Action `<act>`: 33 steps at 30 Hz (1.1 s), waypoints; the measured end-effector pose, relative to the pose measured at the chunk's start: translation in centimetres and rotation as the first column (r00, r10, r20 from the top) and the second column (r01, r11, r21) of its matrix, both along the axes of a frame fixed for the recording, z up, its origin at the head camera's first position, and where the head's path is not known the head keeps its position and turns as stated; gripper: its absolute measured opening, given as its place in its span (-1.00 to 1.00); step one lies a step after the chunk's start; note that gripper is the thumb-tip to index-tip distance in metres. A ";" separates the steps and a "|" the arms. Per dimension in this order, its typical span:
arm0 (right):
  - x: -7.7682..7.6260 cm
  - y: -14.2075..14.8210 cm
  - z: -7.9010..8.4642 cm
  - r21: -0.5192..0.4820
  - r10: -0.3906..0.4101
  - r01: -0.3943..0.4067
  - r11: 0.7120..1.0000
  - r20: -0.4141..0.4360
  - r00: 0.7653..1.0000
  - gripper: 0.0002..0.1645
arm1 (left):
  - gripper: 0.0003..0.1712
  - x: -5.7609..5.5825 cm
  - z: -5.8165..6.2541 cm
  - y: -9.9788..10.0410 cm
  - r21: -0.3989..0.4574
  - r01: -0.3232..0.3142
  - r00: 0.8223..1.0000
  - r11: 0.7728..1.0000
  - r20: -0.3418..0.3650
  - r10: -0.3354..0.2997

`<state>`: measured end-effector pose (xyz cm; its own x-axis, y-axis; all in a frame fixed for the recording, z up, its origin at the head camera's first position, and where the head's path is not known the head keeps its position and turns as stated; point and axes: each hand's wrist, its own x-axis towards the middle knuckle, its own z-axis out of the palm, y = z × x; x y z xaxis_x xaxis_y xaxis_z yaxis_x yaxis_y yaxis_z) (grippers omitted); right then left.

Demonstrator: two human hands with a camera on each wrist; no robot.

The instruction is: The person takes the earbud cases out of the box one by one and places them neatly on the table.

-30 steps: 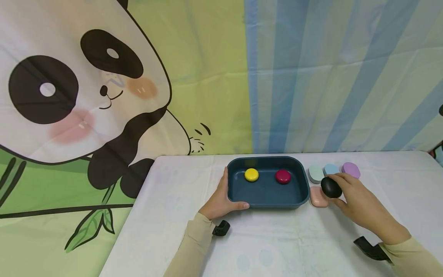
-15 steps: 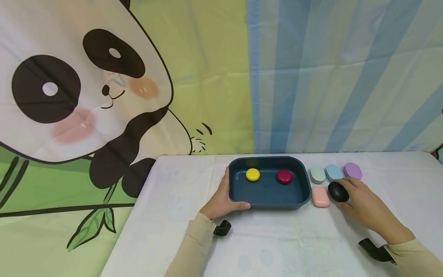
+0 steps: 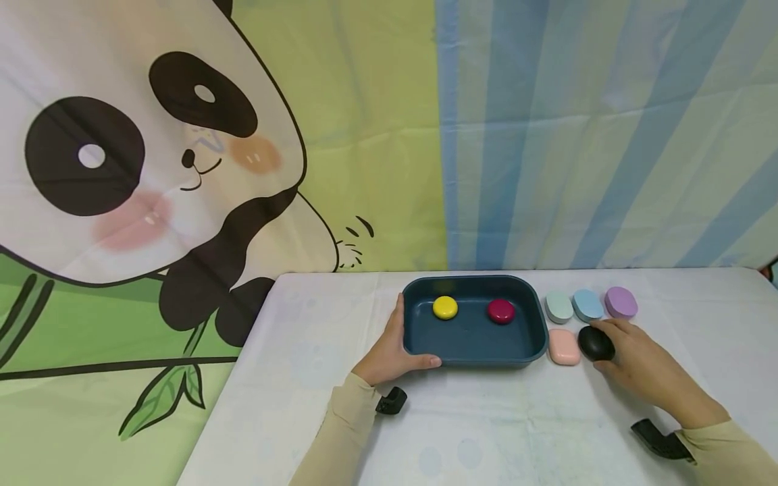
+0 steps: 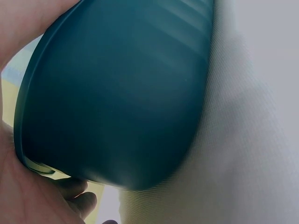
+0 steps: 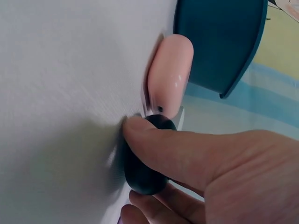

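My left hand [image 3: 387,351] grips the left end of a dark blue rectangular tray [image 3: 474,361], thumb along its front edge and fingers at the side wall. Inside the tray lie a yellow round disc [image 3: 445,308] and a dark red one [image 3: 501,311]. Between thumb and fingers, my right hand [image 3: 638,358] pinches a smooth black oval piece [image 3: 595,343] low at the tablecloth. A pink rounded-square piece [image 3: 564,347] sits just left of it, by the tray's right end. In the right wrist view, the black piece [image 5: 145,175] is right beside the pink one [image 5: 170,74].
Behind the black piece stand a pale green piece [image 3: 558,307], a light blue piece [image 3: 587,305] and a purple piece [image 3: 621,302] in a row. A white cloth [image 3: 486,432] covers the table, and a printed curtain [image 3: 377,135] hangs at its back edge.
The right hand has brought the black piece down and slightly right, from over the pink piece to the cloth beside it. The left hand keeps its hold on the tray.
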<state>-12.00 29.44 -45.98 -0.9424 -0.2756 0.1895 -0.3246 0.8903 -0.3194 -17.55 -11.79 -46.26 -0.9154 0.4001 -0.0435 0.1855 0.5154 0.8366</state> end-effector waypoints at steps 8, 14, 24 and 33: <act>0.0 0.1 0.6 0.002 -0.025 0.025 1.000 0.053 0.998 -0.11 | 0.47 0.1 0.0 0.0 0.003 -0.002 1.000 1.000 0.010 0.002; 0.3 -0.3 1.9 -0.007 -0.014 0.014 1.000 0.020 1.000 -0.06 | 0.48 0.1 0.0 0.0 -0.008 -0.007 1.000 1.000 0.013 0.007; 0.2 -3.0 4.4 -0.039 0.023 -0.027 0.999 -0.091 0.996 -0.13 | 0.47 0.0 0.0 0.0 -0.011 -0.008 1.000 1.000 0.016 0.008; -0.2 -6.1 5.2 -0.117 -0.012 -0.005 0.993 -0.142 0.990 -0.29 | 0.47 0.2 -0.3 -0.1 -0.007 -0.006 1.000 1.000 0.011 0.006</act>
